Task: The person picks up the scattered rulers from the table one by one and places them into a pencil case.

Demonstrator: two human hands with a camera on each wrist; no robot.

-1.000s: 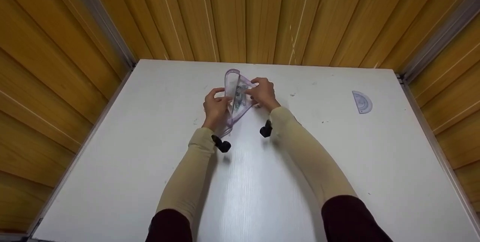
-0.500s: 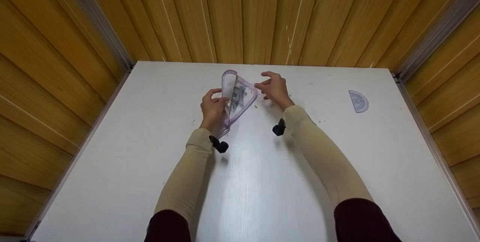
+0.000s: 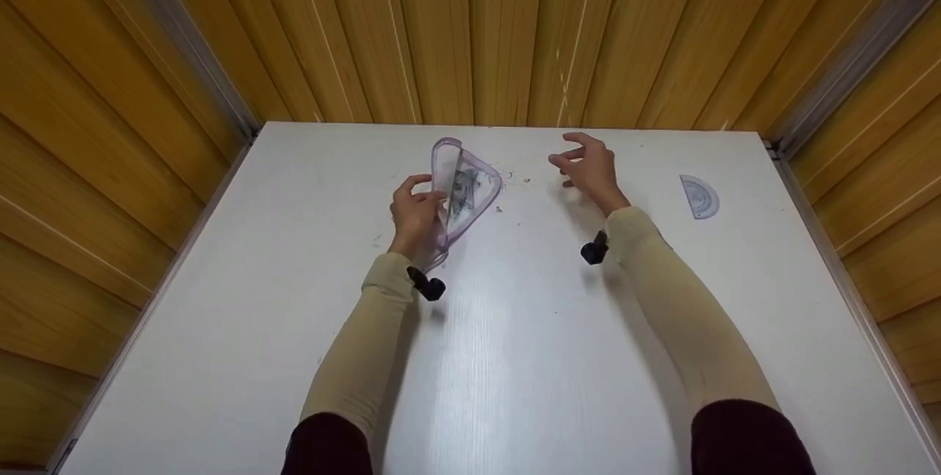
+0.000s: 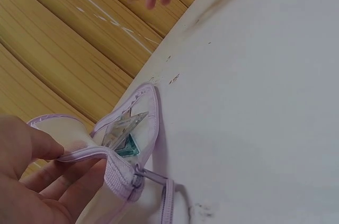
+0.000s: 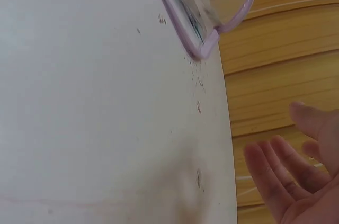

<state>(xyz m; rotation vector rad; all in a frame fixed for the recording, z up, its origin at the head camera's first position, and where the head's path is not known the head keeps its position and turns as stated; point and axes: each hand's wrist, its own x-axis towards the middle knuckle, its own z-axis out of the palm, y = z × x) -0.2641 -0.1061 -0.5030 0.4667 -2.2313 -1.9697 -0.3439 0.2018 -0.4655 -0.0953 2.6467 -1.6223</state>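
A clear zip pouch with lilac edging stands unzipped near the back of the white table. My left hand pinches its near-left rim between thumb and fingers. Inside the pouch, the left wrist view shows clear pointed plastic pieces and a teal-edged one. A zip pull strap hangs from the pouch's end. To the right, my right hand is above the table with loosely bent fingers and holds nothing. Farther right lies a clear bluish protractor, flat on the table.
The white table carries small dark marks between the pouch and my right hand. Wood-patterned panels rise behind its back edge and along both sides. A small black camera sits on my right wrist.
My right hand has let go of the pouch's right side and moved right toward the protractor. My left hand keeps its hold on the pouch, which stays in nearly the same place.
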